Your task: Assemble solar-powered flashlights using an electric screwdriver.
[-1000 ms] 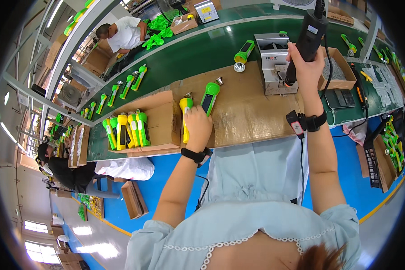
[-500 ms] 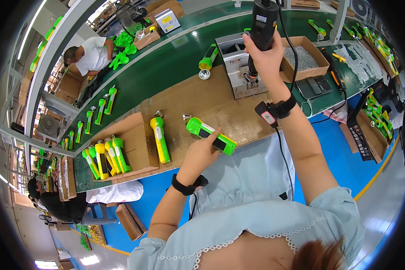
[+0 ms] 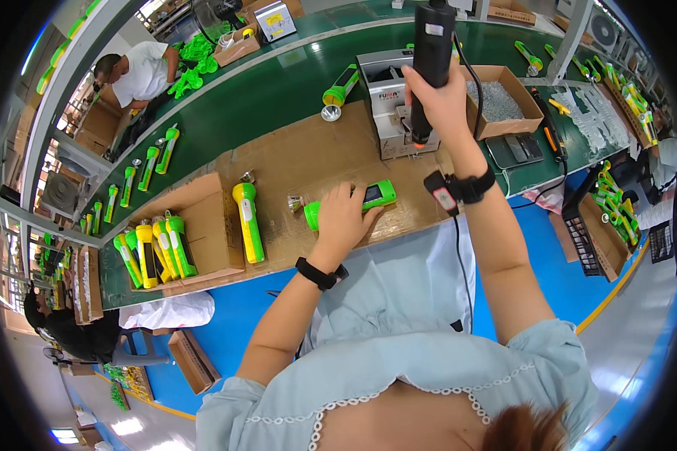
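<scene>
My right hand [image 3: 445,101] is wrapped round a black electric screwdriver [image 3: 433,49]. It points downward, with its orange-ringed tip just in front of the grey metal box machine [image 3: 390,113]. Under my left hand [image 3: 342,219] lies a green flashlight [image 3: 384,193] with a dark panel, on a cardboard sheet [image 3: 278,165]. The fingers curl over its middle and hide part of it. Beside its head end is a small loose silvery reflector piece [image 3: 295,203]. Farther left, a yellow-green flashlight [image 3: 249,223] lies alone, with another reflector piece near its head.
An open carton [image 3: 212,244] at the left holds several flashlights. A box of small metal screws [image 3: 502,105] stands right of the machine, behind a black flat scale-like device [image 3: 514,150]. Several flashlights line the green belt [image 3: 226,113]. A co-worker [image 3: 139,75] sits at the far left.
The screwdriver tip has come out of the machine's front and now hangs before it. My left hand has turned the flashlight, swinging its tail end away from me. The whole view has shifted slightly.
</scene>
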Demonstrator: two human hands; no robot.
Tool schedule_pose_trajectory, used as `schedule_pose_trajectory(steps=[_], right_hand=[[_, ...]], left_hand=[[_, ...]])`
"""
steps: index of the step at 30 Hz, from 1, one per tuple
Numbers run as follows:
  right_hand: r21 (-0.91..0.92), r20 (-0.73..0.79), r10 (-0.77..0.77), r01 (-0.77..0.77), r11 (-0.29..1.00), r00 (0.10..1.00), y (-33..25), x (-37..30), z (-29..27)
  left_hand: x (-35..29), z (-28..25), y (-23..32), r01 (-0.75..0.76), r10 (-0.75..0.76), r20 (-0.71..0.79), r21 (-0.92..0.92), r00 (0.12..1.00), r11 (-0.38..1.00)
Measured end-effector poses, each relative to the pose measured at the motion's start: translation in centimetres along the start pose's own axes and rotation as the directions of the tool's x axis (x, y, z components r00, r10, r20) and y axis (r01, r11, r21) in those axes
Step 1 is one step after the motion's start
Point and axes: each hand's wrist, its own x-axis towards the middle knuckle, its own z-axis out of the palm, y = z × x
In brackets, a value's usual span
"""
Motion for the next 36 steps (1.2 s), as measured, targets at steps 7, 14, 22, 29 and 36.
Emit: schedule_pose_trajectory(steps=[7,14,22,29,36], right_hand=[[0.205,0.062,0.051,-0.063,0.977,0.997,-2.8,-7.0,-0.3],[0.318,-0.019,0.000,0.006,0.948,1.000,-2.2,-8.8,1.0],[0.158,0.004,0.010,-0.010,0.987,1.000,-0.1,-9.4,1.9],[0.095,0.042,0.077,-0.081,0.992,0.996,1.2,-10.0,1.9],[0.051,0.103,0.103,-0.109,0.993,0.989,1.2,-10.4,2.2]], left_hand=[[0.5,0.2,-0.5,0.056,-0.057,-0.025,-0.050,0.998,0.997],[0.4,-0.1,-0.8,0.058,-0.059,-0.012,-0.052,0.998,0.997],[0.4,0.2,-0.4,0.052,-0.056,-0.055,-0.062,0.997,0.997],[0.5,0.4,0.0,0.091,-0.096,-0.077,-0.073,0.992,0.993],[2.9,0.8,-0.2,0.100,-0.099,0.014,-0.077,0.995,0.992]])
